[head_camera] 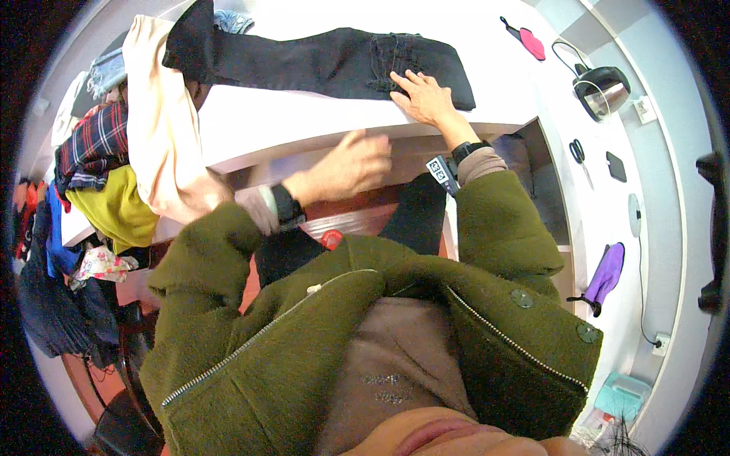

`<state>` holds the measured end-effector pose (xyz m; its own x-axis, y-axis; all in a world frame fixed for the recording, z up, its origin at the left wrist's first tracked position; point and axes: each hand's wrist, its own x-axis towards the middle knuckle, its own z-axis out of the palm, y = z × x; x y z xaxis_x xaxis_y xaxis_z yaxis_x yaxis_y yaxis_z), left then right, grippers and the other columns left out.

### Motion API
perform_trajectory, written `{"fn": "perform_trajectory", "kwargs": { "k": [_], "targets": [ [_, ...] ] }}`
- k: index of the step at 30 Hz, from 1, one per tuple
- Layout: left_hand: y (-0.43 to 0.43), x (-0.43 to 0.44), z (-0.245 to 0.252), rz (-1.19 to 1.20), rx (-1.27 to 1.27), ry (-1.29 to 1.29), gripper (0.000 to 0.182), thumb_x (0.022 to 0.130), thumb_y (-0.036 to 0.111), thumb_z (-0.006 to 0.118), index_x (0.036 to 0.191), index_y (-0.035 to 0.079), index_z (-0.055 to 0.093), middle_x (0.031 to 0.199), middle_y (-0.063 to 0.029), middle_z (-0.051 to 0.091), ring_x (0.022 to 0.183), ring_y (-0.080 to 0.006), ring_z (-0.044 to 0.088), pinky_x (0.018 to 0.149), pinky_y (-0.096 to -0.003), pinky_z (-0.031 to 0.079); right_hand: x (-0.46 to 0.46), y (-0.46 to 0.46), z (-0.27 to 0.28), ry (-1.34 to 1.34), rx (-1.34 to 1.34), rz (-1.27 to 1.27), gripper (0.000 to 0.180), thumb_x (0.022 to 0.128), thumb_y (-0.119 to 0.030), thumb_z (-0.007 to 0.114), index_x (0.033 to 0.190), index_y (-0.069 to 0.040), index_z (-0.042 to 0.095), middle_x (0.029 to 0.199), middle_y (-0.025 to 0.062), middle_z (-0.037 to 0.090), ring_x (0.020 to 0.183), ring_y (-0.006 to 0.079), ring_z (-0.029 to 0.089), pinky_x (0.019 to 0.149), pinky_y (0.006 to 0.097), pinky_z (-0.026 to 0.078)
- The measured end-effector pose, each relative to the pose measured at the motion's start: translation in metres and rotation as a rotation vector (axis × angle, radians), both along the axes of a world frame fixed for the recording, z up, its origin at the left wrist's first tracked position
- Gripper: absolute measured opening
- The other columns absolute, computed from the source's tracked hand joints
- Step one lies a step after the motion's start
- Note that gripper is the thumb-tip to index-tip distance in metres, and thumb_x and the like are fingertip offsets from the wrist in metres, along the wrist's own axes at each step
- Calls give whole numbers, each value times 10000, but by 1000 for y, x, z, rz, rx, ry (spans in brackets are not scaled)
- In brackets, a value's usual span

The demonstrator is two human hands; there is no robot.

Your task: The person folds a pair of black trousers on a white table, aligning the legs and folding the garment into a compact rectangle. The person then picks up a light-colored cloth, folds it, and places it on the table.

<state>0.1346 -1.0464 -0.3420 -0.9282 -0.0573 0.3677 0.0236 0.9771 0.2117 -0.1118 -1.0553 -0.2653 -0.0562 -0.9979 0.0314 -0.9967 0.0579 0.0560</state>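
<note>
Black jeans with a ripped patch (331,62) lie lengthwise, folded, on the white tabletop (251,125). Their left end is bunched up beside a cream-coloured garment (159,114). My right hand (425,97) rests palm down on the jeans near their right end, fingers spread. Motion blurs my left hand (345,165), which is held above the table's front edge, apart from the jeans. Its fingers are loosely curled and nothing shows in them. Both wrists wear black straps; a small device with a printed code (442,174) sits at the right one.
Heaped clothes at the left include a plaid garment (97,142) and a mustard one (120,205). Along the right stand a black appliance with a cord (601,91), scissors (578,153), a purple pouch (607,273) and a teal box (624,393). A pink pouch (530,44) lies farther back.
</note>
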Motion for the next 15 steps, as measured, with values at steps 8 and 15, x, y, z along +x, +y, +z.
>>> {"fn": "perform_trajectory", "kwargs": {
  "k": [8, 15],
  "targets": [
    [29, 48, -135, -62, 854, -973, 291, 897, 275, 591, 1099, 77, 658, 954, -153, 698, 886, -313, 666, 765, -442, 520, -54, -28, 7, -338, -141, 396, 347, 989, -446, 483, 1260, -316, 656, 1253, 49, 574, 1123, 306, 519, 981, 400, 438],
    [83, 61, -299, 42, 964, -1164, 417, 985, 376, 445, 1229, 88, 622, 1198, -111, 644, 1072, -283, 620, 923, -431, 478, -71, -29, 4, -852, -117, 303, 295, 994, -261, 516, 1139, -126, 733, 1204, 66, 600, 1109, 194, 557, 931, 313, 441]
  ]
}}
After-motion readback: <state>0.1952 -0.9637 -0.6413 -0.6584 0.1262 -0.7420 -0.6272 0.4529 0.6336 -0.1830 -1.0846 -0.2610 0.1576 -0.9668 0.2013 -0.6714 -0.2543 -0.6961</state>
